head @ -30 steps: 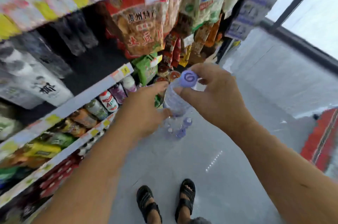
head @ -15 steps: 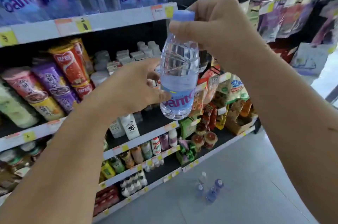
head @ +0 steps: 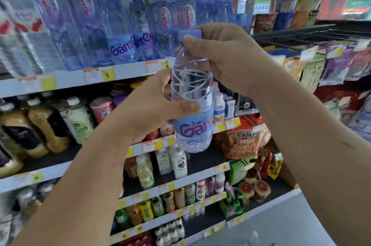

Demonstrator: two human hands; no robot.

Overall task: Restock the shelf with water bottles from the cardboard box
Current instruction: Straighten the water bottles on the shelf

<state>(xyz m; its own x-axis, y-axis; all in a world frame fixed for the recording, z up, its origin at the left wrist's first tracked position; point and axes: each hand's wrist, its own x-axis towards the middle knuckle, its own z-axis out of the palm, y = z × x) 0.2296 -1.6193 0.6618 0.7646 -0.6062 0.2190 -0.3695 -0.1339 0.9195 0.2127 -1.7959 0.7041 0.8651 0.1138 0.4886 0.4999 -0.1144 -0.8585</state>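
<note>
Water bottle (head: 192,105) is hanging in the air at frame centre, in front of the shelving and touching no shelf. Both hands are holding it.

Right hand (head: 226,59) is gripping the top end. Its fingers are curling tightly round the neck and the pale blue cap (head: 190,34), and its thumb is pressing on the shoulder just under the cap.

Left hand (head: 152,105) is gripping the mid-body from the left side. The thumb is lying across the front just above the label (head: 193,127), and the other fingers are wrapping behind, out of sight.

Long axis is running close to vertical, with the cap pointing up and the base down.

The bottle is clear plastic with swirled ridges on its upper half. It is showing a light blue label band with purple lettering and clear water inside.

Top shelf (head: 60,83), upper left of frame, is carrying a packed row of matching bottles (head: 120,25) behind the cap. Shelves below, lower left and centre, are holding mixed drinks (head: 80,123). Snack bags (head: 313,69) are hanging at right. Grey floor (head: 281,225) is showing at lower right.
</note>
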